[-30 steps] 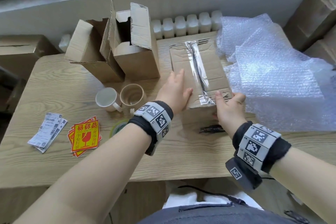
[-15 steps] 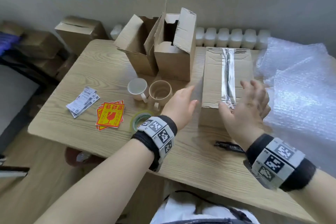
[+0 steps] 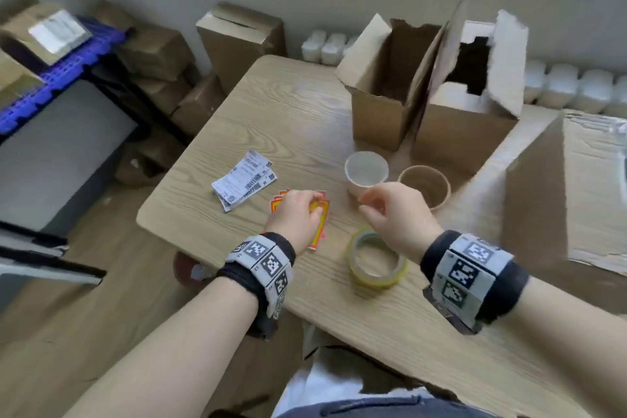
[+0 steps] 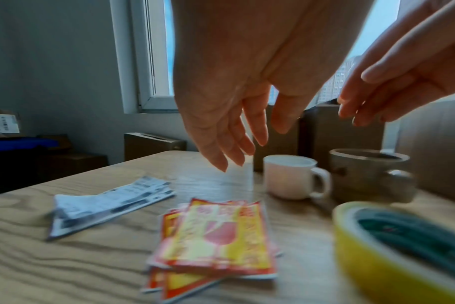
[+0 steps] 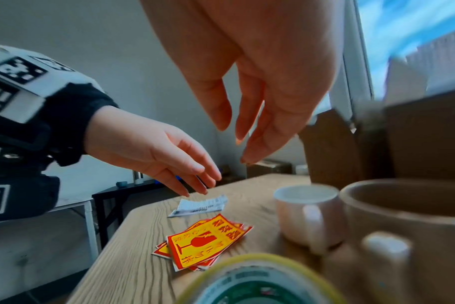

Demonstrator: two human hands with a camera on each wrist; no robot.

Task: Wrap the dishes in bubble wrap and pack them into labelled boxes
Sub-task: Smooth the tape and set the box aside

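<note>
A small stack of red-and-yellow fragile stickers (image 3: 320,227) (image 4: 216,238) (image 5: 203,242) lies near the table's front left edge. My left hand (image 3: 298,214) (image 4: 237,135) (image 5: 195,181) hovers just above it, fingers relaxed and pointing down, holding nothing. My right hand (image 3: 380,210) (image 5: 244,139) hangs empty over the tape roll (image 3: 375,261) (image 4: 403,248), beside the white mug (image 3: 365,174) (image 4: 294,176) (image 5: 309,216) and the brown mug (image 3: 425,186) (image 4: 369,172) (image 5: 413,226). The taped, closed box (image 3: 583,193) stands at the right.
White shipping labels (image 3: 243,180) (image 4: 109,203) lie left of the stickers. Two open cardboard boxes (image 3: 390,88) (image 3: 471,112) stand behind the mugs. The wooden table (image 3: 271,112) ends just left of the labels; cartons and a blue crate (image 3: 64,71) are stacked on the floor beyond.
Both hands have left the taped box and swung left. The left hand now hovers over the fragile stickers, the right over the tape roll. The head view turned left too.
</note>
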